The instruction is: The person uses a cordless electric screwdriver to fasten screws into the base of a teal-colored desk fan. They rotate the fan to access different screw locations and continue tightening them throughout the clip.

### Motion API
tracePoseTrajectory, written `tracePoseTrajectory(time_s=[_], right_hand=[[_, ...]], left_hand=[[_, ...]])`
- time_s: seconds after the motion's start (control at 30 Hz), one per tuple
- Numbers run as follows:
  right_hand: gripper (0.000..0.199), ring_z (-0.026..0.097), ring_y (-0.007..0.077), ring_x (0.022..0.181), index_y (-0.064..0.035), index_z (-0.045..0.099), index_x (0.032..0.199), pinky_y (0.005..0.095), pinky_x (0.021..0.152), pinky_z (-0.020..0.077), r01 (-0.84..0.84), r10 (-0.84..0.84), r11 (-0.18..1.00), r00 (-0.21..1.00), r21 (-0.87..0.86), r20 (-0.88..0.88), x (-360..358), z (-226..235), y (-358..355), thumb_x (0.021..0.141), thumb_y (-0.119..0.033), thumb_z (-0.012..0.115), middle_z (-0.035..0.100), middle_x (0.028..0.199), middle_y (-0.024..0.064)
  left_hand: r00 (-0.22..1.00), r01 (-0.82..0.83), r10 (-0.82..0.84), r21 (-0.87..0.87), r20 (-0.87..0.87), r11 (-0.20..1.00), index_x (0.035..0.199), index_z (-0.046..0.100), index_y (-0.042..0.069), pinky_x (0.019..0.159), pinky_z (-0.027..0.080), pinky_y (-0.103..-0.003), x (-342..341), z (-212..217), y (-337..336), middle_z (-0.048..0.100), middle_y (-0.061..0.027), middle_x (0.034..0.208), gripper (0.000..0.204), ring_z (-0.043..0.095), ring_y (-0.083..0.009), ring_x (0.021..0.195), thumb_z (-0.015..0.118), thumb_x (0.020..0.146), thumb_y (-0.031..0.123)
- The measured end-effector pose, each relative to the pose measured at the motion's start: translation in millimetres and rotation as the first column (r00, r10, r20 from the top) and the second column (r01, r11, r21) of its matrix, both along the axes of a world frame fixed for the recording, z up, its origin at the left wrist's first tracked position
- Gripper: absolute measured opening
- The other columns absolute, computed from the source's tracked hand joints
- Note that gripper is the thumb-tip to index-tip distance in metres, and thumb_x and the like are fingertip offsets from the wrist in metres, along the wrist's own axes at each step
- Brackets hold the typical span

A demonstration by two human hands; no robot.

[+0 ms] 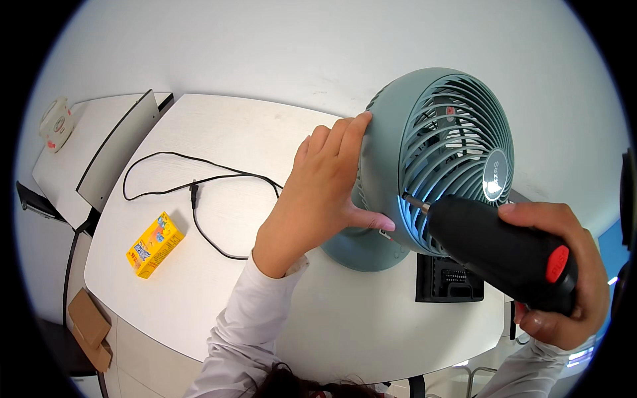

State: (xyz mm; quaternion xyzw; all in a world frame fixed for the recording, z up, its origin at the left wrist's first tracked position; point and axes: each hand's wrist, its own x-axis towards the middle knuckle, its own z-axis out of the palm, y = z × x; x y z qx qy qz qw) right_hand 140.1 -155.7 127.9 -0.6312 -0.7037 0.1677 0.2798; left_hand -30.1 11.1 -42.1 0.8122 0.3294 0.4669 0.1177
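A grey-green table fan [388, 149] with a round spiral grille stands on its round base, its front turned to the right. My left hand [325, 182] grips the side of the fan's housing, fingers over the upper side and thumb near the lower front. In my right hand [564, 265] is a black cordless screwdriver [497, 242] with a red oval on its end. Its metal bit reaches the lower left rim of the grille, where a bluish light shows. Whether the bit sits in a screw is too small to tell.
A black bit case [449, 292] lies behind the screwdriver on the white table [219, 292]. To the left are a yellow drink carton [154, 244] and a looping black power cord [194, 192]. A second table [63, 169] holds a white appliance [57, 125]. Cardboard [89, 325] lies on the floor.
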Motion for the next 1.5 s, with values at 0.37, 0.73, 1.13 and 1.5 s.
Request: tracePoseTrajectory(time_s=[0.37, 0.73, 1.13, 1.5], right_hand=[[0.078, 0.065, 0.0231, 0.089, 0.0123, 0.054, 0.121, 0.0268, 0.08, 0.0499, 0.0, 0.001, 0.999, 1.0, 0.043, -0.017, 0, -3, 0, 0.062, -0.037, 0.07, 0.06, 0.108, 0.021], [0.076, 0.066, 0.0234, 0.091, 0.0116, 0.053, 0.123, 0.0276, 0.081, 0.0504, -0.044, 0.044, 0.999, 0.999, 0.008, 0.0, 5, 0, 2, 0.063, -0.033, 0.069, 0.06, 0.109, 0.0217], [0.076, 0.067, 0.0214, 0.084, 0.0109, 0.052, 0.124, 0.0261, 0.074, 0.0518, -0.051, 0.051, 0.999, 0.999, 0.005, 0.005, 6, -1, 2, 0.067, -0.037, 0.071, 0.061, 0.106, 0.0201], [0.08, 0.066, 0.0204, 0.083, 0.0106, 0.052, 0.124, 0.0255, 0.075, 0.0505, 0.002, -0.002, 1.0, 1.0, -0.01, -0.012, 2, 0, 1, 0.064, -0.037, 0.073, 0.061, 0.107, 0.0203]], left_hand=[[1.0, 0.001, -0.001, 0.026, 0.005, 1.0, 0.142, 0.037, 0.001, 0.098, 0.041, -0.04, -1, -1, 1, 0.051, -0.0148, 0.129, 0.122, 0.048, -0.0335, 0.108, 0.094, 0.042, 0.041], [0.999, -0.039, 0.041, 0.049, -0.031, 0.998, 0.143, 0.036, 0.001, 0.099, 0.041, -0.04, -1, -1, 1, 0.051, -0.0148, 0.129, 0.123, 0.048, -0.0327, 0.109, 0.092, 0.044, 0.05], [0.999, -0.053, 0.053, -0.035, 0.002, 0.998, 0.141, 0.036, -0.003, 0.101, 0.036, -0.053, 4, 1, -5, 0.051, -0.0143, 0.123, 0.115, 0.047, -0.0322, 0.11, 0.087, 0.054, 0.053], [0.997, -0.083, 0.083, -0.03, -0.007, 0.996, 0.143, 0.035, 0.002, 0.099, 0.04, -0.041, 5, 0, -6, 0.051, -0.0125, 0.129, 0.109, 0.047, -0.032, 0.109, 0.089, 0.054, 0.033]])
